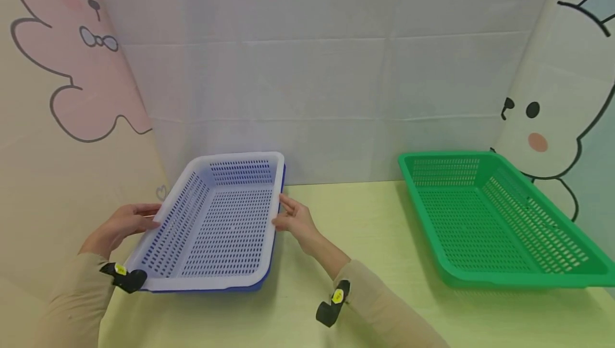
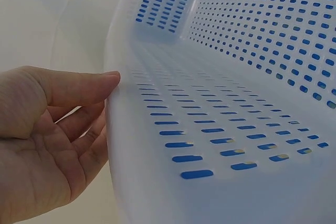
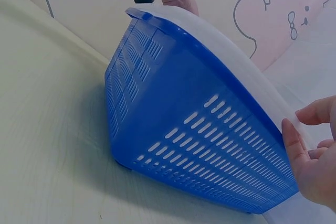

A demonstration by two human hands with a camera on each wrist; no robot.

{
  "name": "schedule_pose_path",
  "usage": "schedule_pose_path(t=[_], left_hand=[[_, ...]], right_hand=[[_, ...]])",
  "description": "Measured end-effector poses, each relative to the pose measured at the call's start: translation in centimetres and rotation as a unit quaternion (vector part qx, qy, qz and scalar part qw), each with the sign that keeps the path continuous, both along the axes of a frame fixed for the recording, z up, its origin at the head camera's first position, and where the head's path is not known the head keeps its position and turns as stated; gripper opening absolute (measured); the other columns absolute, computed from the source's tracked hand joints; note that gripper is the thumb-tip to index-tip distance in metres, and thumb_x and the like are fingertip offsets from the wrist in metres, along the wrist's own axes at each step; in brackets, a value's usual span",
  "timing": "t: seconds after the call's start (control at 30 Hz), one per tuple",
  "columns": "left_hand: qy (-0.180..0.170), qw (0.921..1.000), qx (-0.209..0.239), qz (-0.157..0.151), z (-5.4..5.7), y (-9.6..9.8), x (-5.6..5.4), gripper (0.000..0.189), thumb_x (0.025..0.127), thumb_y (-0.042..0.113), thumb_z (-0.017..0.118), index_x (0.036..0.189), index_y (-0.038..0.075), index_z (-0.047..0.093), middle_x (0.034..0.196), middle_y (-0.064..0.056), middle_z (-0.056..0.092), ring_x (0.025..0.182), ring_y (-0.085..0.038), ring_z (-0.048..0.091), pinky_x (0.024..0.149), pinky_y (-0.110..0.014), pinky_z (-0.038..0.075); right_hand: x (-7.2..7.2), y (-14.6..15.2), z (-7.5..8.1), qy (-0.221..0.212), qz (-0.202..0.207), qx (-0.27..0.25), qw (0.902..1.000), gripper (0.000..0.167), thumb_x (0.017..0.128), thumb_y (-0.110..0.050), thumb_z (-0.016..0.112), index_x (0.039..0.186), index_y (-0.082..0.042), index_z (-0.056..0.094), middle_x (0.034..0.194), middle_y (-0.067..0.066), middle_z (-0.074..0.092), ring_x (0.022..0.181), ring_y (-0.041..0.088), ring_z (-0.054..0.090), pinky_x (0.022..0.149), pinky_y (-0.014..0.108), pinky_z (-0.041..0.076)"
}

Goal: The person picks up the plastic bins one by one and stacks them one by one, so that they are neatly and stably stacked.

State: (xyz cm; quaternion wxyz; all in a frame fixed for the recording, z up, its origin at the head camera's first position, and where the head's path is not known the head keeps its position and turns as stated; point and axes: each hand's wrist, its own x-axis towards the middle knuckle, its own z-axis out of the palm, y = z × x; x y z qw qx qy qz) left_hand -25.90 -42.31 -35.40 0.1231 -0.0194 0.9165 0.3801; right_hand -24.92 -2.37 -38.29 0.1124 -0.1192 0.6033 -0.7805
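Note:
A white perforated plastic basket (image 1: 230, 230) sits nested inside a blue basket (image 3: 173, 93), which shows as a thin strip below the white rim in the head view. My left hand (image 1: 120, 228) holds the white basket's left rim, thumb at the edge and the other fingers on the outer side. On the opposite long side, my right hand (image 1: 298, 222) pinches the rim between thumb and fingers. In the right wrist view, a fingertip (image 3: 292, 135) lies where the white and blue rims meet. Both baskets' inside looks bare.
A green perforated basket (image 1: 471, 220) stands on the right of the pale yellow-green table (image 1: 346, 262). A light curtain (image 1: 307, 81) hangs behind the table. Side panels with cartoon animals flank it, the left one close to my left hand.

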Motion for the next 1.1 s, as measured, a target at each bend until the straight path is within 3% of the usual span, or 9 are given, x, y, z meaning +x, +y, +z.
schedule_pose_path(t=[0.03, 0.13, 0.27, 0.37, 0.47, 0.63, 0.77, 0.93, 1.1], left_hand=[[0.000, 1.0000, -0.003, 0.003, 0.2, 0.3, 0.1, 0.061, 0.083, 0.021, 0.063, 0.136, 0.005, 0.038, 0.115, -0.016, 0.059, 0.095, -0.025, 0.060, 0.085, -0.049, 0.046], [0.011, 0.9998, -0.014, 0.012, -2.9, -2.6, -2.0, 0.062, 0.083, 0.030, 0.064, 0.137, 0.012, 0.039, 0.117, -0.011, 0.059, 0.096, -0.022, 0.060, 0.085, -0.046, 0.046], [0.027, 0.9992, -0.018, 0.025, -2.9, -2.7, -2.0, 0.070, 0.084, 0.026, 0.063, 0.137, -0.005, 0.031, 0.129, -0.026, 0.046, 0.103, -0.029, 0.056, 0.086, -0.049, 0.045], [0.036, 0.9987, -0.016, 0.032, 0.9, 0.6, 0.9, 0.066, 0.086, 0.017, 0.060, 0.133, -0.015, 0.028, 0.132, -0.033, 0.037, 0.098, -0.021, 0.057, 0.083, -0.041, 0.049], [0.034, 0.9990, -0.012, 0.026, 2.4, 1.8, 2.3, 0.063, 0.089, 0.017, 0.055, 0.133, -0.018, 0.025, 0.134, -0.036, 0.030, 0.101, -0.020, 0.055, 0.085, -0.038, 0.049], [-0.001, 0.9999, 0.008, -0.006, 2.4, 1.5, 2.8, 0.064, 0.093, 0.019, 0.050, 0.133, -0.020, 0.020, 0.134, -0.037, 0.029, 0.114, -0.041, 0.045, 0.089, -0.044, 0.045], [-0.038, 0.9985, 0.032, -0.025, 2.2, 1.1, 2.8, 0.066, 0.093, 0.019, 0.050, 0.134, -0.020, 0.015, 0.126, -0.033, 0.045, 0.107, -0.032, 0.054, 0.090, -0.048, 0.044], [-0.080, 0.9948, 0.057, -0.025, 2.0, 1.0, 2.9, 0.069, 0.094, 0.020, 0.047, 0.137, -0.016, 0.006, 0.103, -0.007, 0.062, 0.093, -0.019, 0.059, 0.091, -0.054, 0.039], [-0.080, 0.9937, 0.064, -0.045, 2.1, 1.5, 3.1, 0.064, 0.094, 0.015, 0.046, 0.138, -0.014, 0.010, 0.105, -0.010, 0.062, 0.092, -0.021, 0.060, 0.090, -0.054, 0.040]], right_hand=[[0.0, 0.0, 0.0, 0.000, 0.000, 0.001, 1.0000, 0.064, 0.079, 0.011, 0.054, 0.138, 0.002, 0.031, 0.137, 0.019, 0.040, 0.078, 0.009, 0.059, 0.076, 0.027, 0.053], [0.0, 0.0, 0.0, 0.005, -0.007, 0.012, 0.9999, 0.064, 0.078, 0.011, 0.056, 0.138, 0.001, 0.033, 0.133, 0.019, 0.045, 0.081, 0.010, 0.059, 0.077, 0.028, 0.053], [0.1, 0.1, 0.1, 0.024, -0.040, 0.053, 0.9975, 0.063, 0.075, 0.010, 0.059, 0.135, 0.000, 0.040, 0.130, 0.015, 0.050, 0.093, 0.016, 0.056, 0.083, 0.030, 0.050], [0.1, 0.2, 0.2, 0.043, -0.060, 0.079, 0.9941, 0.061, 0.074, 0.008, 0.060, 0.132, 0.000, 0.044, 0.131, 0.014, 0.049, 0.107, 0.027, 0.052, 0.090, 0.033, 0.046], [0.1, 0.4, 0.2, 0.052, -0.058, 0.077, 0.9939, 0.060, 0.074, 0.008, 0.060, 0.132, 0.002, 0.043, 0.133, 0.014, 0.047, 0.114, 0.033, 0.048, 0.093, 0.036, 0.044], [0.3, 0.5, -0.2, 0.042, -0.042, 0.051, 0.9969, 0.058, 0.079, 0.005, 0.059, 0.134, 0.004, 0.039, 0.138, 0.019, 0.039, 0.115, 0.037, 0.046, 0.093, 0.035, 0.045], [0.5, 0.3, -0.5, 0.026, -0.031, 0.041, 0.9983, 0.060, 0.081, 0.001, 0.060, 0.135, 0.003, 0.036, 0.137, 0.022, 0.038, 0.111, 0.035, 0.051, 0.088, 0.036, 0.048], [0.6, 0.0, -0.7, 0.009, -0.005, 0.045, 0.9990, 0.063, 0.080, 0.000, 0.061, 0.137, 0.000, 0.034, 0.133, 0.021, 0.041, 0.099, 0.027, 0.059, 0.082, 0.038, 0.051], [0.7, -0.3, -0.5, -0.007, -0.001, 0.052, 0.9986, 0.065, 0.079, 0.005, 0.060, 0.138, 0.000, 0.034, 0.127, 0.020, 0.046, 0.091, 0.023, 0.061, 0.074, 0.034, 0.054]])
